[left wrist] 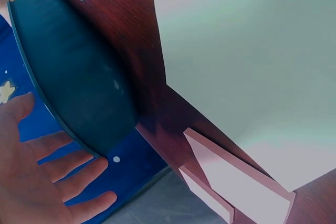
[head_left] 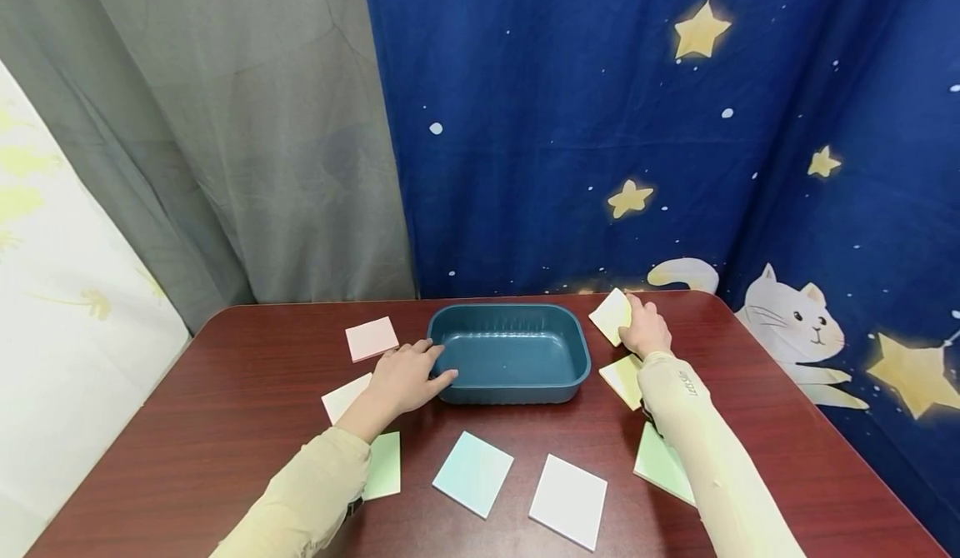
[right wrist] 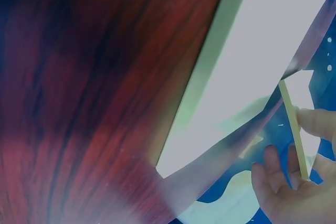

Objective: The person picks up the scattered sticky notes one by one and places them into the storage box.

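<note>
A dark teal rectangular basin (head_left: 510, 395) stands near the back edge of the table. My left hand (head_left: 405, 379) touches its left rim with fingers loosely extended; in the left wrist view the fingers lie along the rim of the basin (left wrist: 73, 66). At the back right, my right hand (head_left: 647, 326) pinches a pad of yellow-edged sticky notes (head_left: 611, 316) between thumb and fingers. The right wrist view shows this pad (right wrist: 304, 95) tilted on edge. Closer to me, under the right wrist, lies another yellow pad (head_left: 621, 379).
A pink pad (head_left: 372, 339) and a pale pad (head_left: 347, 397) lie left of the basin. Nearer me are a green pad (head_left: 384, 466), a light blue pad (head_left: 473, 474), a white pad (head_left: 568, 501) and another green pad (head_left: 663, 465). Curtains (head_left: 540, 125) hang behind the table.
</note>
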Motion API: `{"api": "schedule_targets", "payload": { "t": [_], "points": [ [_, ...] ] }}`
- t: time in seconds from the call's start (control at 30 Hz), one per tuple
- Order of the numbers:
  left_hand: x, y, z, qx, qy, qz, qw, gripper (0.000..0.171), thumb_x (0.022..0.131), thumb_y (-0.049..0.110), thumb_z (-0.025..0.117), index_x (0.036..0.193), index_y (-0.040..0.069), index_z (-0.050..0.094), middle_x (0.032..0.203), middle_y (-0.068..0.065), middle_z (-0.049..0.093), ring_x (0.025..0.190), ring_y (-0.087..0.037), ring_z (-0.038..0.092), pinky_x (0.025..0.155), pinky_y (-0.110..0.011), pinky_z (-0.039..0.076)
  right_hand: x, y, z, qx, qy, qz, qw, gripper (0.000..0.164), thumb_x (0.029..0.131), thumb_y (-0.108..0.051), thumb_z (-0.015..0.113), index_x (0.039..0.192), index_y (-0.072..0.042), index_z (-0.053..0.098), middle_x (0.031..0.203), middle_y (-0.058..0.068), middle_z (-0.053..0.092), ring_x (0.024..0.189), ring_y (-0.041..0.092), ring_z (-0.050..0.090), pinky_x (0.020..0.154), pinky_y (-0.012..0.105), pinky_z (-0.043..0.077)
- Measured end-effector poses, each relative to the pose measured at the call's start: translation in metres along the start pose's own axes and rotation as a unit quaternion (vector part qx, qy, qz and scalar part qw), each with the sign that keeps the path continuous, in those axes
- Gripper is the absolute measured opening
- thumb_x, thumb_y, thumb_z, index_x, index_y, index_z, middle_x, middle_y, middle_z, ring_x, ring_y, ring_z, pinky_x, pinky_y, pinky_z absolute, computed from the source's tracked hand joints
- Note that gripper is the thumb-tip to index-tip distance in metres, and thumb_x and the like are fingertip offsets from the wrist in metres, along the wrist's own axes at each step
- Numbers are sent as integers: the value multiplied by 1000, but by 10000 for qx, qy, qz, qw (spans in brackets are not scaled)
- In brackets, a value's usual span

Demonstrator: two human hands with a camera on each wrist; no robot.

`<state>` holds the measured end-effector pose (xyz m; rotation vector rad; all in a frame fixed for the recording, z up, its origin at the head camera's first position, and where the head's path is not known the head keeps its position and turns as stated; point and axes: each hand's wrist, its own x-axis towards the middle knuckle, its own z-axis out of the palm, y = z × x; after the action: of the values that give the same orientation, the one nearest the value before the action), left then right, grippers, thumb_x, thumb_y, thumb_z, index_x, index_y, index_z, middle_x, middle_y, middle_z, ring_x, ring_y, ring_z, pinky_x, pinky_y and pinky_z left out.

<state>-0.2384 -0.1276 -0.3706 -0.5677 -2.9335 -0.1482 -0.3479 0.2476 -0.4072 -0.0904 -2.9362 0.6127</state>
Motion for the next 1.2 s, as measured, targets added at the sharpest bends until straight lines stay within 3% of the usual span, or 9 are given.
{"api": "schedule_targets", "payload": {
  "t": [0.3,0.57,1.2],
  "points": [
    [1,0,1,-5,-12,0,10000,54,85,46,50,119,5,56,118,-16,51,98,-30,52,79,-48,40,-2,-8,-8,-70,43,-74,9999,54,80,-7,44,133,-10,36,116,23,43,92,46,48,69,56,38],
    [0,-1,3,-60,-11,10,10000,54,85,46,50,119,5,56,119,-15,51,98,-30,52,79,-49,40,-3,-14,-20,-138,140,-347,9992,48,81,-3,41,128,-7,43,115,25,42,85,47,49,68,55,40],
    [-1,-1,-1,-120,-125,-40,9998,54,85,46,49,120,4,55,122,-16,48,102,-32,50,82,-50,38,-14,-49,-57,-431,411,-1461,9875,36,81,-1,45,115,-6,56,93,17,49,73,34,51,63,46,41]
  ]
}}
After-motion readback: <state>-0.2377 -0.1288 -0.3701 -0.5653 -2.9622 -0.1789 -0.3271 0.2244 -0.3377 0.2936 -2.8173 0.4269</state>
